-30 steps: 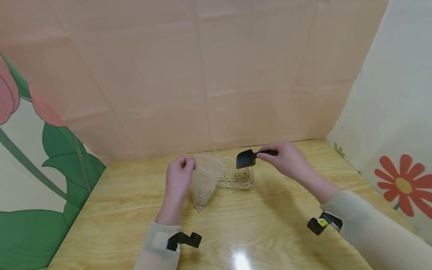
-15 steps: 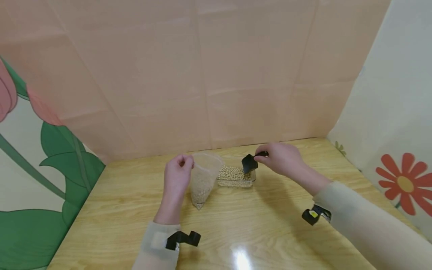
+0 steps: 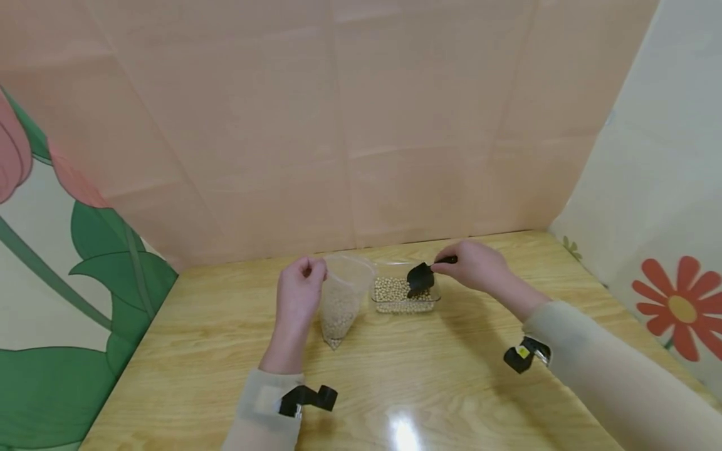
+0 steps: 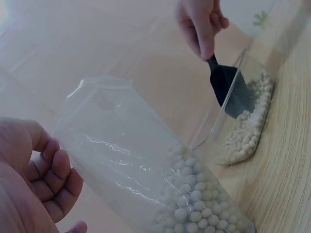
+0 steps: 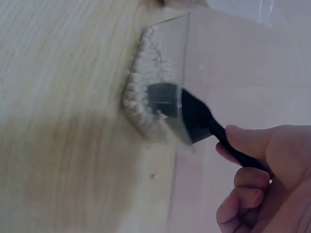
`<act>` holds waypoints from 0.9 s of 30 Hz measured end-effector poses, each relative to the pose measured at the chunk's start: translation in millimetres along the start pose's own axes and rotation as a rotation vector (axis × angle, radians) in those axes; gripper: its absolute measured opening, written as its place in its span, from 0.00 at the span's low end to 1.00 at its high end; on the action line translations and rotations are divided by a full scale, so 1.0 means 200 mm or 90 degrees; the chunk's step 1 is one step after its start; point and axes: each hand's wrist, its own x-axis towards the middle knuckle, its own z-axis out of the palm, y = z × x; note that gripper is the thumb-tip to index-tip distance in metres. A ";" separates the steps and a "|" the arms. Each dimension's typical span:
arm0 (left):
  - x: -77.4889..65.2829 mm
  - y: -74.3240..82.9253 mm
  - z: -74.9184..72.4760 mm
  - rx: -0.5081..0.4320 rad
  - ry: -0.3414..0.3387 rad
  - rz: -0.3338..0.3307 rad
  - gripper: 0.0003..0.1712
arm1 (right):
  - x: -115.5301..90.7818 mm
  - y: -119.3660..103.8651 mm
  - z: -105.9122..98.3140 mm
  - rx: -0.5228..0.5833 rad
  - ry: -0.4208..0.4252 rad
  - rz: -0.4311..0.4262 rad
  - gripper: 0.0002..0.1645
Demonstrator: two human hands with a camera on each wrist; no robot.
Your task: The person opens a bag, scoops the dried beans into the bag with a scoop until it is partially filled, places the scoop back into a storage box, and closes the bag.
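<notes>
Right hand (image 3: 476, 268) pinching black scoop (image 3: 420, 279), digging into soybean tray (image 3: 403, 295) near tabletop's far edge; left hand (image 3: 298, 298) clamping bag (image 3: 341, 299) rim. Risking beans spilling, thin tray skidding, bag mouth collapsing.

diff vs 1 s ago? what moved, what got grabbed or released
The right hand brought the black scoop down from above the clear tray into the beans, blade now tilted among them. The tray sits slightly further right in the head view. Nothing newly grasped or released. The left hand holds the clear bag of beans upright as before.
</notes>
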 end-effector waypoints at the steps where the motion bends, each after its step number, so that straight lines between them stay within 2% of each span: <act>1: 0.00 0.00 0.00 -0.001 0.000 -0.001 0.12 | 0.00 0.01 0.01 0.018 -0.009 0.002 0.17; 5: -0.01 0.00 -0.01 0.001 -0.001 -0.002 0.12 | -0.02 0.07 0.06 0.103 -0.031 0.009 0.22; 9: -0.01 -0.01 -0.02 0.001 -0.008 -0.003 0.12 | -0.03 0.09 0.14 0.173 -0.023 0.024 0.23; 14: -0.01 -0.01 -0.03 -0.010 -0.015 -0.004 0.13 | -0.03 0.07 0.22 0.198 0.002 0.039 0.25; 19: -0.02 -0.01 -0.03 -0.017 -0.010 -0.010 0.13 | -0.02 0.04 0.29 0.217 0.000 0.056 0.26; 27: -0.02 0.00 -0.02 -0.022 -0.012 -0.022 0.12 | -0.03 0.00 0.34 0.251 0.005 0.058 0.26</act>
